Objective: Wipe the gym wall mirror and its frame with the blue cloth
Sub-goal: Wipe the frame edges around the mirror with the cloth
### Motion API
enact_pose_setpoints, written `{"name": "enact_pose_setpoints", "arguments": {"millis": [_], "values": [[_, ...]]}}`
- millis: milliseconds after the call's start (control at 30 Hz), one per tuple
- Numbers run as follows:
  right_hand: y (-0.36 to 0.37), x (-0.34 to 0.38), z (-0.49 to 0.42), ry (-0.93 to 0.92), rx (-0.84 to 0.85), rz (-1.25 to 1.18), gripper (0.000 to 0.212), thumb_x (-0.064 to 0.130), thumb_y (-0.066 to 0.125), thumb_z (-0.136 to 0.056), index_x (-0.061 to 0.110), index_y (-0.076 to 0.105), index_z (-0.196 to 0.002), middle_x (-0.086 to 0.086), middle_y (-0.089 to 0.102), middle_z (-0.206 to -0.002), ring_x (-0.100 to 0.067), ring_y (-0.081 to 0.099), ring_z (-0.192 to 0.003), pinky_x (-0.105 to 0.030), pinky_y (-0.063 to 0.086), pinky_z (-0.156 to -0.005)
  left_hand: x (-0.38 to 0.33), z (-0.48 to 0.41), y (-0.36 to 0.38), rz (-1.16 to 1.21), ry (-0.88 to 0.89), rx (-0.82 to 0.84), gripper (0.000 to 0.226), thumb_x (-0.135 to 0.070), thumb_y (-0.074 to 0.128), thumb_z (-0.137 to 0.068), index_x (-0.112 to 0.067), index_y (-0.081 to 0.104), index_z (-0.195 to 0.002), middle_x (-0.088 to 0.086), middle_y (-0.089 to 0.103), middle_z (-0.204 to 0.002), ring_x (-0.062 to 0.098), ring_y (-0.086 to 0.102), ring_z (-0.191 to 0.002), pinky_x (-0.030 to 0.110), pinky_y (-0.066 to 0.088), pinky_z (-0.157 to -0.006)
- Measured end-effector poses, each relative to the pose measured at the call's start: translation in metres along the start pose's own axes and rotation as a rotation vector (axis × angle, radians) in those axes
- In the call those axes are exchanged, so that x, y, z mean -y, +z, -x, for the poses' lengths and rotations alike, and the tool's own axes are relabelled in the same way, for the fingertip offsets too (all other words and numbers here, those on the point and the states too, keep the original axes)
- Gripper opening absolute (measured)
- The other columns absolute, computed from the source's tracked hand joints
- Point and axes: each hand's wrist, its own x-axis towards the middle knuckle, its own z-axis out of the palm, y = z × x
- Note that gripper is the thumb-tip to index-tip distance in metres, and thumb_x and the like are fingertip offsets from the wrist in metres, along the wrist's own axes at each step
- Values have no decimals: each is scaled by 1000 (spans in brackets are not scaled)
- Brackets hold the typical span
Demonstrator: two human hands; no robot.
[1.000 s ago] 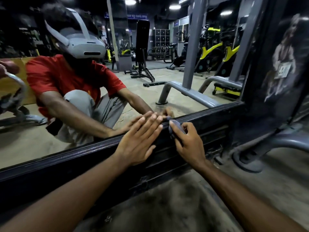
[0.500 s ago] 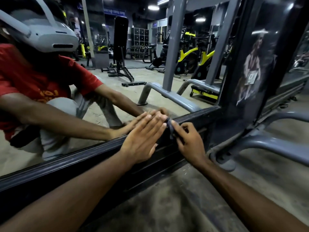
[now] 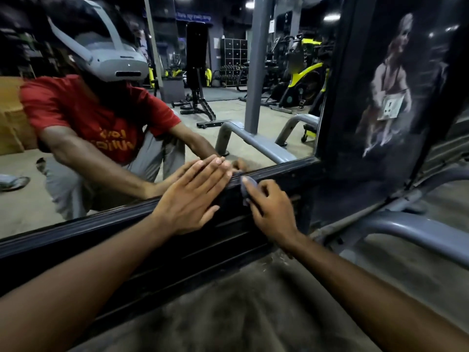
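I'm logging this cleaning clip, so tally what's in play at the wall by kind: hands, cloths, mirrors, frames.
Hands: 2, the left hand and the right hand
Cloths: 1, the blue cloth
Mirrors: 1, the mirror
Frames: 1, the frame
Total: 5

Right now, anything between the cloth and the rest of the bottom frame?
Leftwards, yes: the left hand lies flat across the frame and the mirror edge, close beside the cloth, which the right hand holds against the frame. Rightwards, nothing visible blocks the frame.
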Motion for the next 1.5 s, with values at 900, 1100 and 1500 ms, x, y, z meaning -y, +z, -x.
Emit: {"name": "enact_pose_setpoints", "arguments": {"millis": [900, 1100, 1500], "values": [[-45, -214, -11, 244, -236, 20, 57, 16, 54, -82, 28, 60, -137, -9, 52, -101, -32, 56, -81, -44, 51, -62, -94, -134, 17, 38, -3, 75, 80, -48, 50, -93, -10, 28, -160, 17, 8, -169, 32, 5, -157, 51, 10, -127], [-42, -222, -22, 545, -300, -141, 41, 3, 61, -83, 13, 64, -123, -10, 61, -117, -35, 60, -106, -39, 47, -83, -112, -139, 22, 143, -63, 143, 85, -44, 52, -91, -5, 22, -160, 18, 5, -169, 31, 2, -158, 50, 11, -127], [-87, -97, 9, 588, 176, -323, 40, -6, 65, -82, 9, 70, -118, -8, 69, -116, -25, 64, -105, -35, 52, -94, -65, -79, -58, 651, -114, 512, 69, -46, 38, -99, -17, 26, -160, 6, 14, -170, 24, 8, -157, 40, -1, -128]]}}
